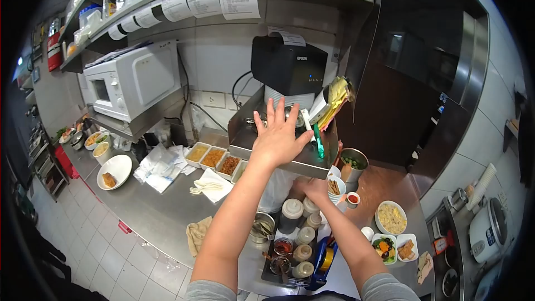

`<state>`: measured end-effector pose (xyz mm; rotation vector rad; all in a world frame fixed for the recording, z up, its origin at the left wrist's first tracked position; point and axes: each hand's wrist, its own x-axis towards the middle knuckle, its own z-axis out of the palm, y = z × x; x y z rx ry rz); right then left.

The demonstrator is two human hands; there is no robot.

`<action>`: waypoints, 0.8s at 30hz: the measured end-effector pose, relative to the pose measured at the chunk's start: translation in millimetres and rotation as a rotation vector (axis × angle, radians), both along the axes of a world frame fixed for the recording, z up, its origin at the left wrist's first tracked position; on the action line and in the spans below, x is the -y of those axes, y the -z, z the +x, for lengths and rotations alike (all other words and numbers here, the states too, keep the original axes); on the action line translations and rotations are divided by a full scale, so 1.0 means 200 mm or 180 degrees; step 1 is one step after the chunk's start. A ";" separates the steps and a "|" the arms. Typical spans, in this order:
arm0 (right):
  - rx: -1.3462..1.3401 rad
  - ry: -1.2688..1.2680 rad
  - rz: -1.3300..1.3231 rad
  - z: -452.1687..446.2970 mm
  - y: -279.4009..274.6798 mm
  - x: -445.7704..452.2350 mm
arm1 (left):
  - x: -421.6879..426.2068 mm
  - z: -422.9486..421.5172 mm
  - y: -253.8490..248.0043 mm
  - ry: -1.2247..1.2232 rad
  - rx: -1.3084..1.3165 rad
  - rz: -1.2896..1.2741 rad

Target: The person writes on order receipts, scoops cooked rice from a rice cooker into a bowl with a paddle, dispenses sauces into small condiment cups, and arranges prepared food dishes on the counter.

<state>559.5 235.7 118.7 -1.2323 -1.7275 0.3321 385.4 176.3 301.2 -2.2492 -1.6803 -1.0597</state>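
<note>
My left hand (278,136) is spread open over the front of a metal shelf (304,163), its fingers apart, below the black printer (290,64). Right of it on the shelf lie a green marker (319,144) and a white one (307,127). Lower down, my right hand (311,188) reaches beside a clear plastic bag (274,192), behind the squeeze bottles (292,209); its fingers are not clear enough to tell what they hold, if anything. A stack of paper cups with fries (334,187) stands just right of that hand.
Food trays (213,158), napkins with forks (213,185), and a plate (114,172) are on the left counter. A metal pot (353,165), a rice bowl (391,217) and a tape dispenser (323,265) are on the right. A microwave (134,81) sits upper left.
</note>
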 end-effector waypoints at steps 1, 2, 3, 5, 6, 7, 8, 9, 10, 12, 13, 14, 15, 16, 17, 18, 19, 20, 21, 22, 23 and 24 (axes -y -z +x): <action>-0.0251 0.0006 -0.0013 0.01 -0.07 0.03 | 0.01 -0.01 0.00 0.0031 0.0003 -0.0009; -0.0482 0.0059 0.0343 0.03 -0.14 0.05 | 0.01 -0.01 -0.01 0.0012 -0.0014 -0.0033; -0.0712 0.0114 0.0697 0.07 -0.22 0.08 | 0.01 -0.01 -0.01 -0.0008 -0.0037 -0.0060; -0.0835 0.0232 0.0524 0.29 -0.32 0.11 | 0.01 -0.01 -0.01 -0.0017 -0.0075 -0.0035; -0.1165 -0.0012 0.0755 0.38 -0.40 0.16 | 0.01 -0.01 0.00 -0.0005 -0.0083 0.0015; -0.1489 -0.0256 0.0991 0.46 -0.49 0.23 | 0.00 -0.02 0.00 0.0009 -0.0088 0.0065; -0.1618 -0.0210 0.1289 0.51 -0.61 0.32 | 0.00 -0.02 0.01 0.0080 -0.0076 0.0168; -0.1733 -0.0136 0.1579 0.57 -0.71 0.40 | 0.00 -0.02 0.01 0.0059 -0.0134 0.0161; -0.2090 -0.0252 0.1533 0.63 -0.78 0.46 | 0.00 -0.02 0.01 0.0079 -0.0143 0.0163; -0.2254 -0.0885 0.0845 0.80 -0.76 0.55 | -0.02 -0.02 0.03 0.0022 -0.0266 0.0149; -0.2234 -0.0977 0.0349 0.89 -0.67 0.58 | -0.03 -0.02 0.04 -0.0018 -0.0291 0.0182; -0.1951 -0.0516 0.0045 0.99 -0.54 0.63 | -0.02 -0.02 0.04 0.0018 -0.0218 0.0204; -0.1662 -0.0084 -0.0293 1.09 -0.40 0.69 | -0.02 -0.01 0.04 -0.0023 -0.0204 0.0222; -0.1836 0.0149 -0.0823 1.11 -0.27 0.75 | -0.02 -0.01 0.04 0.0006 -0.0212 0.0346; -0.2016 0.0340 -0.1330 1.11 -0.13 0.80 | -0.02 -0.01 0.04 0.0026 -0.0172 0.0400; -0.2357 0.0268 -0.1979 1.16 0.02 0.85 | -0.03 -0.01 0.04 0.0061 -0.0179 0.0397; -0.2692 0.0157 -0.2615 1.20 0.17 0.88 | -0.04 -0.02 0.04 0.0065 -0.0184 0.0415; -0.2938 0.0315 -0.2848 1.20 0.30 0.91 | -0.04 -0.02 0.04 0.0085 -0.0147 0.0442; -0.3190 0.0471 -0.3074 1.17 0.42 0.94 | -0.04 -0.02 0.04 0.0104 -0.0117 0.0475; -0.3466 0.0506 -0.3157 1.15 0.51 0.96 | -0.04 -0.02 0.04 0.0140 -0.0083 0.0478; -0.3742 0.0535 -0.3229 1.13 0.58 0.98 | -0.03 -0.01 0.04 0.0155 -0.0070 0.0472; -0.4021 0.0558 -0.3290 1.12 0.65 0.99 | -0.04 -0.02 0.03 0.0201 -0.0086 0.0471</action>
